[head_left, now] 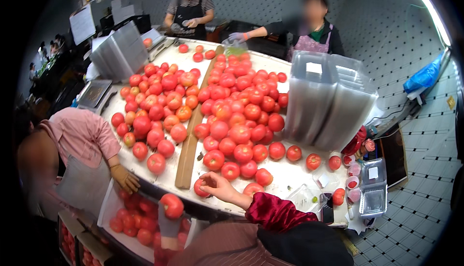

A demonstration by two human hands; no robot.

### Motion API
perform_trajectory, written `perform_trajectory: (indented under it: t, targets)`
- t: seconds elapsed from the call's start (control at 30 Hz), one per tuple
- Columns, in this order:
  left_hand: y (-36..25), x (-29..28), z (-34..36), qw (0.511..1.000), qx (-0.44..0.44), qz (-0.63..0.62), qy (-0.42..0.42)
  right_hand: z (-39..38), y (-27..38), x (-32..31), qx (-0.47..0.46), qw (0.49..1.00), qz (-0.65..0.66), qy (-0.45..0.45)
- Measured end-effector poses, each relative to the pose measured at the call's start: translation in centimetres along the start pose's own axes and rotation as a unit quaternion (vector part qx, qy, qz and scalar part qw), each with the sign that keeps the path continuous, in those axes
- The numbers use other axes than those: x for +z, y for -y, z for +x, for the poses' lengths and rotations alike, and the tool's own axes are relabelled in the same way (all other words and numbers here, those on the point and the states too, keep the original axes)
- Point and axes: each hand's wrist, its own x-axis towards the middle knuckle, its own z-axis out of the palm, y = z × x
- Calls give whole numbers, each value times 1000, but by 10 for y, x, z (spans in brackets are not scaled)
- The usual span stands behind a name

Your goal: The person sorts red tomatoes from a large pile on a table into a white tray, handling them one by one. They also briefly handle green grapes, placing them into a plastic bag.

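Observation:
My left hand (168, 226), in a grey glove, holds a large red tomato (172, 206) above a white crate (107, 202) of tomatoes by the table's near edge. My bare right hand (218, 186) reaches over the white table (285, 181), its curled fingers on another tomato (200, 188) beside the near end of a wooden divider (185, 162). That tomato is partly covered by the fingers. Just beyond my right hand lies a big pile of tomatoes (239, 134); a second pile (155, 111) spreads left of the divider.
Tall stacks of clear plastic boxes (311, 101) stand at the right. An open clear box (372, 200), a phone (327, 214) and pink foam nets (354, 182) lie near the right edge. A co-worker's gloved hand (125, 178) hangs over the crate; two people (191, 12) stand at the far side.

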Motion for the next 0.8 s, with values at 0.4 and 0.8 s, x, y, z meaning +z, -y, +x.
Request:
perform_trajectory:
  t: [0.4, 0.8]
  targets:
    - [-8, 5, 18, 837, -271, -476, 21, -16, 6, 52, 22, 990, -82, 109]
    - [-40, 24, 15, 837, -322, -434, 88, -51, -6, 44, 0, 998, -60, -7]
